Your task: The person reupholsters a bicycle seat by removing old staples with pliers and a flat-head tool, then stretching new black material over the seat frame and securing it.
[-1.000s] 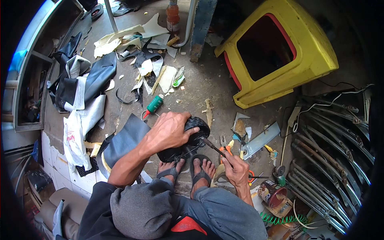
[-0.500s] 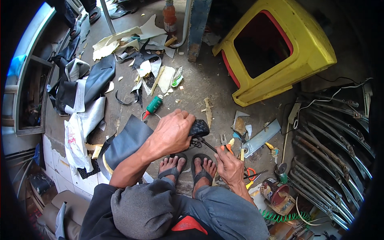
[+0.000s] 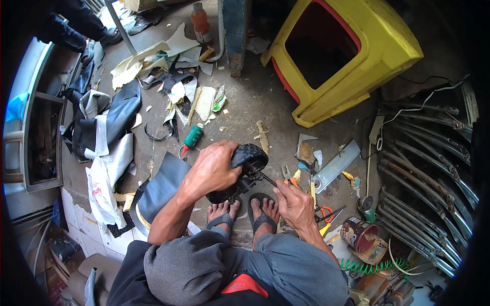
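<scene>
My left hand (image 3: 213,167) is closed round a black curved part (image 3: 250,153), held above my feet. Its rounded top has a checked, woven-looking surface, and its dark hollow side with small fittings faces my right hand. What exactly the part is, I cannot make out. In my right hand (image 3: 296,205), the fingers pinch a thin dark rod (image 3: 269,179) whose far end reaches the hollow side of the part. Whether the rod is a separate tool does not show. Beyond my left hand lies a green bottle (image 3: 194,136) with a red tip.
A ribbed black sheet (image 3: 162,181) and a white plastic bag (image 3: 103,188) lie left. Foam and leather scraps (image 3: 176,92) litter the floor ahead. A yellow stool (image 3: 301,102) lies on its side. Pliers (image 3: 289,176), orange-handled scissors (image 3: 324,214) and metal tubes (image 3: 423,204) are right.
The black part has tilted in my left hand, so more of its hollow side shows. My right hand has moved slightly right with the rod. More of another person's legs shows at upper left.
</scene>
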Action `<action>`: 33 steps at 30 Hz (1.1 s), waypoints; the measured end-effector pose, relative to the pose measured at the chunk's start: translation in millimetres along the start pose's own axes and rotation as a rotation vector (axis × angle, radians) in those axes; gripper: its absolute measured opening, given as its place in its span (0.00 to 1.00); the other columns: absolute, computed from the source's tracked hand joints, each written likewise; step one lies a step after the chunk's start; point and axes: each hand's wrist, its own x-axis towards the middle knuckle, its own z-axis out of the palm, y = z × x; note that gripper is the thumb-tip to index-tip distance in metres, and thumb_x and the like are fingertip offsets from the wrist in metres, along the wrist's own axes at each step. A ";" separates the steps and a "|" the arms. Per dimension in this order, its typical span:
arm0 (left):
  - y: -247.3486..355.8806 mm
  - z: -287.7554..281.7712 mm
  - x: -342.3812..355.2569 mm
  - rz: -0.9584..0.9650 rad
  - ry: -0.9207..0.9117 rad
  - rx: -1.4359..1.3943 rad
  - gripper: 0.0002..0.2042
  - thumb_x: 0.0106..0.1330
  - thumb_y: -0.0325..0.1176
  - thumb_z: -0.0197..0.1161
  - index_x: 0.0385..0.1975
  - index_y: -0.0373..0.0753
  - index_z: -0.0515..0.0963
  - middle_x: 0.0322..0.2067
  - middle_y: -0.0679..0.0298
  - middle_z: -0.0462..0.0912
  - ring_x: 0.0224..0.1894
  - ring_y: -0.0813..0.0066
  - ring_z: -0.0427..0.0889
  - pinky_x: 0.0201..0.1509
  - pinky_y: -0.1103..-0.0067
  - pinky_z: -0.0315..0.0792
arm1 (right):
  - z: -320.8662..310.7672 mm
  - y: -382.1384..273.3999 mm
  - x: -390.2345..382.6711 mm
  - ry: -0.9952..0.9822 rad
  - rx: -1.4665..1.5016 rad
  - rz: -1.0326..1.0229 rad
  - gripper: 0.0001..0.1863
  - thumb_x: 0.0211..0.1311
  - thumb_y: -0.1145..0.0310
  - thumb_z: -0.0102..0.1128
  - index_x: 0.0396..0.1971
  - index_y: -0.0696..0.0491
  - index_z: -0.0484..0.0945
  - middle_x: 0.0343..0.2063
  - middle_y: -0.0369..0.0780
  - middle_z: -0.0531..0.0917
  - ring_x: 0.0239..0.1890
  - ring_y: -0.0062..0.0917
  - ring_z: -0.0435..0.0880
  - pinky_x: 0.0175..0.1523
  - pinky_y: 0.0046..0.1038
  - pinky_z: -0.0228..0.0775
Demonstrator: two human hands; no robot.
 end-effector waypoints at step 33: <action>2.2 1.9 -3.2 -0.055 0.012 0.032 0.21 0.51 0.32 0.69 0.46 0.30 0.80 0.41 0.44 0.84 0.48 0.44 0.82 0.53 0.62 0.74 | -7.0 14.2 6.0 -0.028 0.168 -0.008 0.13 0.62 0.66 0.67 0.44 0.55 0.87 0.34 0.47 0.89 0.33 0.39 0.90 0.39 0.33 0.81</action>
